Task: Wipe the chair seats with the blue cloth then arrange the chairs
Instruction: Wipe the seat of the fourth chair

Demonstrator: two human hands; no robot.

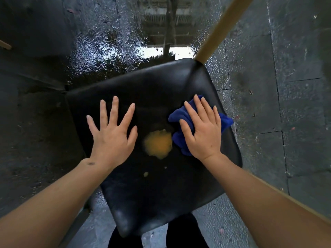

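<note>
The right hand (203,130) is lying flat with its fingers straight and slightly apart, pressing the bunched blue cloth (180,138) onto the black chair seat (155,86) at the right of centre in the frame. The left hand (112,130) is resting palm down on the same seat at centre left, its fingers spreading wide and holding nothing. Between the two hands, just beside the cloth's lower left edge, a yellow-orange smear (157,144) is sitting on the seat, with two small pale specks (146,174) below it. A tan wooden bar (220,29) is running from the seat's upper right corner toward the top of the frame. The wet paved floor (295,104) is glistening around the chair.
</note>
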